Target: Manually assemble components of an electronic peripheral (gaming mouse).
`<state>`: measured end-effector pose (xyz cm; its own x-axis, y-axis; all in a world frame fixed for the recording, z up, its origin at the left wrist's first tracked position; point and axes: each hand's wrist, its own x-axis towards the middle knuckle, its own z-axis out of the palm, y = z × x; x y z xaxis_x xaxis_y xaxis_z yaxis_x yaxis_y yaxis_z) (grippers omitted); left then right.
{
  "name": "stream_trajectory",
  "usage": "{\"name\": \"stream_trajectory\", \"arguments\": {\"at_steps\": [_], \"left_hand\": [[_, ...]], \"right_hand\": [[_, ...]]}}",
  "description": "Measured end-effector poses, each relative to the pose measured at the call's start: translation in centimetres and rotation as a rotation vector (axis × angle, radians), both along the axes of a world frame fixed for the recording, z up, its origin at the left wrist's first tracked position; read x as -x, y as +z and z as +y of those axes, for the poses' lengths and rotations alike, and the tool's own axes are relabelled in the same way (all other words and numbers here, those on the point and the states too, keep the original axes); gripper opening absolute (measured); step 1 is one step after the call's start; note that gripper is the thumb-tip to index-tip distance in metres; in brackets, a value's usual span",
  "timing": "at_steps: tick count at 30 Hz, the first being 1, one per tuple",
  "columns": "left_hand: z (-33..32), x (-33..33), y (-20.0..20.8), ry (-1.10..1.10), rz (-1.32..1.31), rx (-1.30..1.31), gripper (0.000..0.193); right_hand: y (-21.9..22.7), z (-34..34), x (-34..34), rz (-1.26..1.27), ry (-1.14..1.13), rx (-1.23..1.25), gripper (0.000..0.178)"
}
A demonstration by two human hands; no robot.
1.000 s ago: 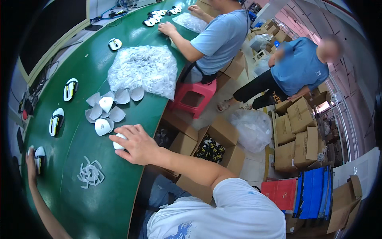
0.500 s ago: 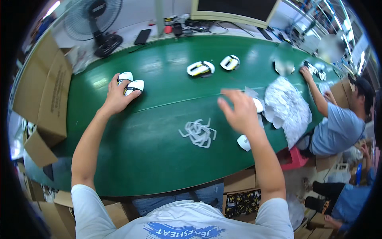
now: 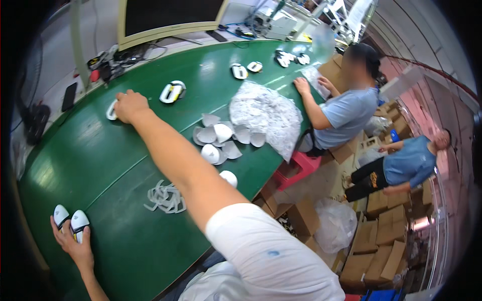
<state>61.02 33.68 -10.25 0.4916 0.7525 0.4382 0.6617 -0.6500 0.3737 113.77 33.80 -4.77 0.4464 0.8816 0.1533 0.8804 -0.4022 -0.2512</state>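
Note:
In my left hand (image 3: pixel 75 243), at the near left of the green table, is a pair of white oval shells with black and yellow bands (image 3: pixel 79 219). My fingers wrap around them, and they stand side by side. Stretched to the far left, my right hand (image 3: pixel 131 106) has its fingers curled over a similar white-rimmed piece (image 3: pixel 111 111). Most of that piece is hidden under the hand. Just right of it lies another white piece with black and yellow parts (image 3: pixel 172 93). A tangle of translucent strips (image 3: pixel 167 196) is below my right forearm.
Loose white shells (image 3: pixel 223 132) lie beside a large clear bag (image 3: pixel 263 113) of white pieces. A person (image 3: pixel 346 110) sits at the table's right, near a pink stool (image 3: pixel 298 168); another person (image 3: pixel 401 163) stands beyond. A monitor (image 3: pixel 170 20) and phone (image 3: pixel 70 97) are along the back.
The view has swung to the right. My right hand has moved from above the table's right part to the white pieces at the back. My left hand still holds the two shells.

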Motion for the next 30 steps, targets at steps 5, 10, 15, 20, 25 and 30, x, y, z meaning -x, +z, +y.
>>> {"name": "stream_trajectory", "arguments": {"at_steps": [5,10,15,20,25,30], "left_hand": [[1.4,7.5,-1.2,0.066,0.057,-0.101,0.06],[1.9,3.5,-1.9,0.023,0.034,-0.111,0.062],[-0.5,5.2,1.1,0.083,-0.006,-0.069,0.064],[-2.0,1.0,2.3,0.109,-0.041,-0.024,0.065],[-2.7,1.2,3.5,0.171,-0.013,0.005,0.064],[-3.6,1.8,5.8,0.196,-0.058,-0.082,0.063]], "right_hand": [[2.0,2.9,3.4,0.231,-0.044,0.113,0.073],[4.7,-1.1,-7.1,-0.149,-0.337,0.342,0.081],[4.2,-2.5,-2.7,0.327,-0.38,0.147,0.106],[2.2,-5.0,-1.3,0.066,0.031,0.104,0.072],[2.1,-5.8,1.9,0.018,0.032,0.18,0.104],[0.7,-3.1,5.4,0.001,-0.039,0.154,0.124]]}}
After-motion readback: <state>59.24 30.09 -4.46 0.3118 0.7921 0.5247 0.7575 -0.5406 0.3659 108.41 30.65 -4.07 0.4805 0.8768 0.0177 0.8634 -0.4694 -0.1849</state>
